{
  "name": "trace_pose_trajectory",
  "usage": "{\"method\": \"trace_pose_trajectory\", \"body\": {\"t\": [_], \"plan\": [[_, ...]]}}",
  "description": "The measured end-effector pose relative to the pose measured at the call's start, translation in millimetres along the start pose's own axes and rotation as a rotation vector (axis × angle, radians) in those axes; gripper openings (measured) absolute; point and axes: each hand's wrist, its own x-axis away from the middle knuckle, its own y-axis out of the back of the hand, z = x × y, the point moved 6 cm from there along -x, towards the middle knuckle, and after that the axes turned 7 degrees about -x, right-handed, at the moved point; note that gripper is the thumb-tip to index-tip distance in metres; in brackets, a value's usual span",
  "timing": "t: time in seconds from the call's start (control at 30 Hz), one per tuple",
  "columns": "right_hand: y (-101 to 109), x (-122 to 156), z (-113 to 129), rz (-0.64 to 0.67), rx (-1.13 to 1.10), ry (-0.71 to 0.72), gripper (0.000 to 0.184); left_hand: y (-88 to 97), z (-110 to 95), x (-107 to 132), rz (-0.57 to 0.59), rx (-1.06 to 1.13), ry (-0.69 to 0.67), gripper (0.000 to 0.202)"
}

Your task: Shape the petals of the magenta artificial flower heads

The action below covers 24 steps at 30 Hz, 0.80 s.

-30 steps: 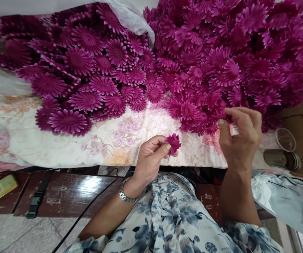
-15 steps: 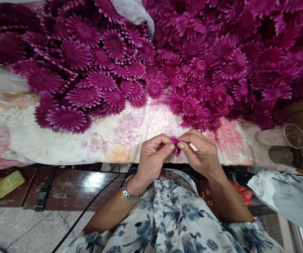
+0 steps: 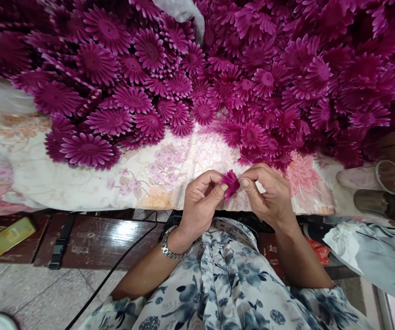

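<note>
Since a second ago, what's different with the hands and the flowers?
The right hand came left and nearer the body from the right pile, pinched the flower, then eased slightly back right; I can't tell if it still touches. The left hand kept hold of the flower. The left pile and the watch look the same.
</note>
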Motion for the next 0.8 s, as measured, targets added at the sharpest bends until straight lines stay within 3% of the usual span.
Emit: {"method": "trace_pose_trajectory", "body": {"t": [0.1,0.23,0.53,0.7,0.8], "plan": [[-8.1,1.4,-1.6,0.059,-0.059,-0.032,0.005,-2.4,0.3,0.2,0.012,-0.056,-0.055,0.009],[-10.4,3.0,-0.9,0.040,-0.062,-0.016,0.002,-2.8,1.9,0.6,0.025,-0.131,-0.057,0.007],[-8.5,7.3,6.3,-0.001,-0.061,0.067,0.012,1.1,-7.2,1.6,0.023,-0.248,-0.177,0.002],[-6.0,6.1,8.4,-0.013,0.078,0.102,0.013,-1.7,-10.9,2.3,0.138,-0.218,-0.136,0.014],[-6.9,4.8,12.0,0.019,0.112,0.152,0.016,0.6,-9.1,1.1,0.108,-0.226,-0.097,0.013]]}}
